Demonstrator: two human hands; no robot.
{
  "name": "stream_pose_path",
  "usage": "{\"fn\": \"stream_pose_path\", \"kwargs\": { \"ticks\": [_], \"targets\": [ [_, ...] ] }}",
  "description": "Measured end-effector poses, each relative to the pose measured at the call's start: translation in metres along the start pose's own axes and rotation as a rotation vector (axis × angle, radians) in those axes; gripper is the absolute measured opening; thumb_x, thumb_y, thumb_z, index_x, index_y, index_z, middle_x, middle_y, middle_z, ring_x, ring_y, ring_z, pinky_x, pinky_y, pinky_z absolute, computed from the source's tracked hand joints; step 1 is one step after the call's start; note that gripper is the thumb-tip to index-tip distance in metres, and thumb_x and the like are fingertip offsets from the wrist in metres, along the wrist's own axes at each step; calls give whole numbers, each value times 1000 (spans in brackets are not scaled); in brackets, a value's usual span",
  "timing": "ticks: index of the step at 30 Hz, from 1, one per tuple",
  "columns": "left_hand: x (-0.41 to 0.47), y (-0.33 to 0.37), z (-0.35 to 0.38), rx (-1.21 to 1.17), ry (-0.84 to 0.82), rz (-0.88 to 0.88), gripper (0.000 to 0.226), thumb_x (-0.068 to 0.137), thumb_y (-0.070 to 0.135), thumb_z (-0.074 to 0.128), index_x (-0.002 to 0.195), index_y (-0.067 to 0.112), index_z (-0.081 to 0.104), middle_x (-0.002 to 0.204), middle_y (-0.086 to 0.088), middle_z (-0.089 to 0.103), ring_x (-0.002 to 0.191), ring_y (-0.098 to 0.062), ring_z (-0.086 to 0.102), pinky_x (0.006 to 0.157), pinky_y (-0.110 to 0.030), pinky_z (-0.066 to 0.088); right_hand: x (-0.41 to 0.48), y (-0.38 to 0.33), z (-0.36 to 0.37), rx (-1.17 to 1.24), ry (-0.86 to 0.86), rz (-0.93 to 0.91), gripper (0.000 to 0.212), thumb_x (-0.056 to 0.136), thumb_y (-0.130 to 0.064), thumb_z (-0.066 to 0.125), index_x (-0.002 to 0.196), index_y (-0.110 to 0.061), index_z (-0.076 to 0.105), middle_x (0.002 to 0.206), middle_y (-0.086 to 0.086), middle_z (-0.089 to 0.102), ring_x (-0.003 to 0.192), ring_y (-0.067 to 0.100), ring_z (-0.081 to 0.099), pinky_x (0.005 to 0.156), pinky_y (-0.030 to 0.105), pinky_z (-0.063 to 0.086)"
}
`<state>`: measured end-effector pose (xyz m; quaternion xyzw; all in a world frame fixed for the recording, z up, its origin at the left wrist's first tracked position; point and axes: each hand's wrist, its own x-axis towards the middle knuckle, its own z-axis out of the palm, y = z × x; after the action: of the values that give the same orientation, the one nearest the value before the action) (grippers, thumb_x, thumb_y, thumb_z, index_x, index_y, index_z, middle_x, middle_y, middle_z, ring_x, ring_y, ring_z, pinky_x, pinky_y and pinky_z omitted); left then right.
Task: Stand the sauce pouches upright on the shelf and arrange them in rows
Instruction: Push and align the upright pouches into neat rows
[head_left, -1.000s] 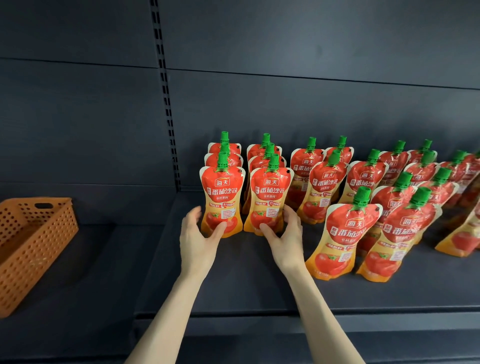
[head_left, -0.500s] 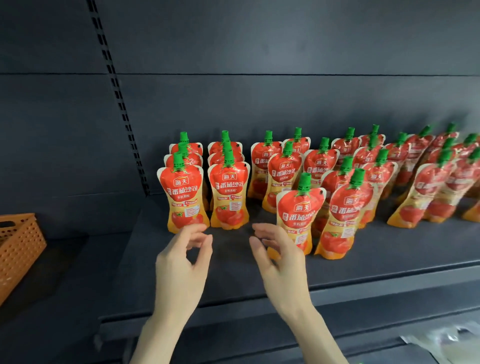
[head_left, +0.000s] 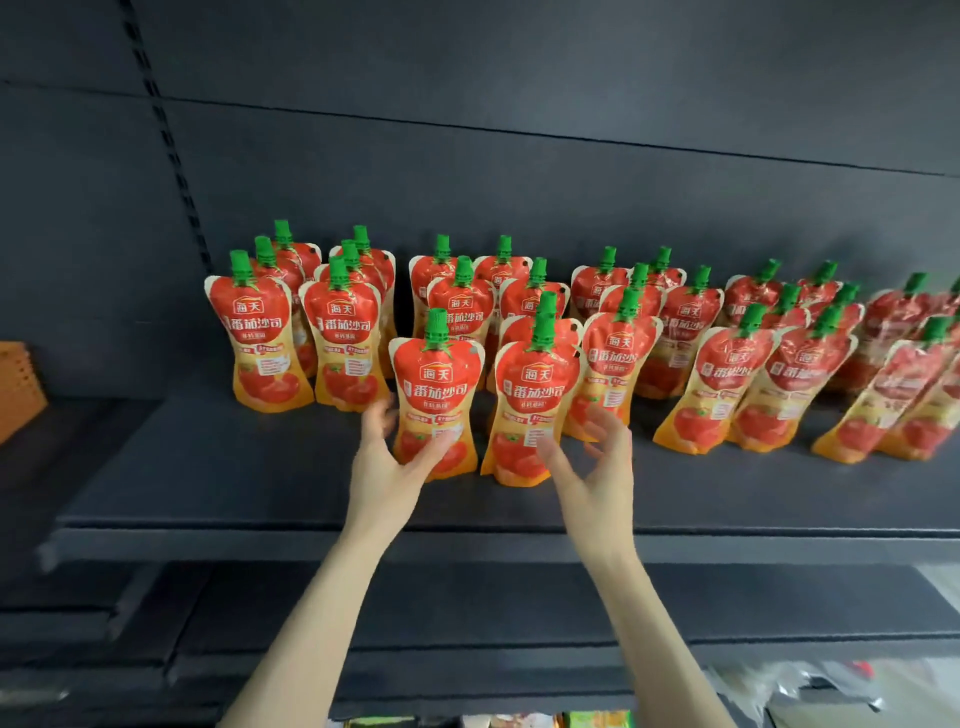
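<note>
The left hand (head_left: 382, 462) grasps a sauce pouch (head_left: 435, 384) low on its body. Its thumb crosses the front near the base and its fingers curl round the left edge. This pouch stands upright on the dark shelf (head_left: 249, 483), forward of all the rows behind it. Just to its right stands a second pouch (head_left: 535, 395), also forward of the rest and nearly touching the first.

The right hand (head_left: 600, 467) is released, with its fingers spread and loosely bent at the lower right side of the second pouch. The thumb overlaps that pouch's edge, but blur hides whether it touches. The fingers lie in front of a third pouch (head_left: 615, 364), which stands close behind.

To the left, near the back wall (head_left: 519, 171), two tidy columns (head_left: 301, 332) of upright pouches stand three deep. Behind the hands the pouches crowd unevenly. Further right, the leaning pouches (head_left: 779, 384) tilt towards the right and overlap one another.

An orange basket (head_left: 18, 387) shows at the left edge, well apart from the pouches. Blurred wrapped goods (head_left: 810, 680) lie below the shelf at the lower right.
</note>
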<state>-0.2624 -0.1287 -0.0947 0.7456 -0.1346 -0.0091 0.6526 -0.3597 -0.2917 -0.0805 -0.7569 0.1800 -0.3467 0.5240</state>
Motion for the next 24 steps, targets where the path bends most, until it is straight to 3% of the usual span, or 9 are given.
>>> {"fn": "stream_pose_path", "kwargs": {
  "ticks": [3,6,10,12,15,19,24],
  "targets": [
    [3,-2,2,-3,-31,-29,63,69,45,74,123,25,50,118,9,62,110,-9,58,97,-41,48,13,7,4,90,-140,91,42,81,-24,72,114,-25,47,108,-15,61,97,-8,58,80,8,45],
    [1,-1,2,-17,-35,-10,48,73,33,75,115,20,58,110,6,67,104,-10,63,93,-44,51,19,16,9,109,-195,118,26,79,-24,73,99,-27,57,100,-7,67,93,5,65,81,26,54],
    [-9,2,-6,-53,21,33,30,74,19,76,101,22,63,100,7,71,96,-9,66,87,-39,54,14,16,16,155,-221,67,17,79,-17,74,82,-28,61,96,4,67,91,14,65,77,25,54],
    [-13,3,-19,-65,67,51,28,74,17,76,95,28,63,95,12,71,94,-6,66,83,-31,54,10,11,27,192,-272,47,16,80,-15,73,83,-26,63,95,2,67,91,11,64,75,18,52],
    [-12,4,-53,-42,105,79,29,74,16,76,93,32,62,93,17,71,93,-5,66,79,-23,53,8,3,58,227,-337,44,12,81,-16,72,84,-23,62,96,7,66,92,15,64,78,26,54],
    [3,-4,-104,-28,168,89,27,75,15,75,92,30,62,93,17,71,92,-4,67,76,-22,55,8,-11,114,239,-421,86,12,83,-20,70,92,-19,63,96,-1,70,93,12,65,81,28,54],
    [43,-22,-159,15,110,62,26,75,17,75,92,30,62,95,11,71,94,-7,67,79,-26,54,14,-22,178,226,-353,75,19,83,-18,70,98,-10,62,93,-2,69,87,8,65,73,17,53]
  ]
}}
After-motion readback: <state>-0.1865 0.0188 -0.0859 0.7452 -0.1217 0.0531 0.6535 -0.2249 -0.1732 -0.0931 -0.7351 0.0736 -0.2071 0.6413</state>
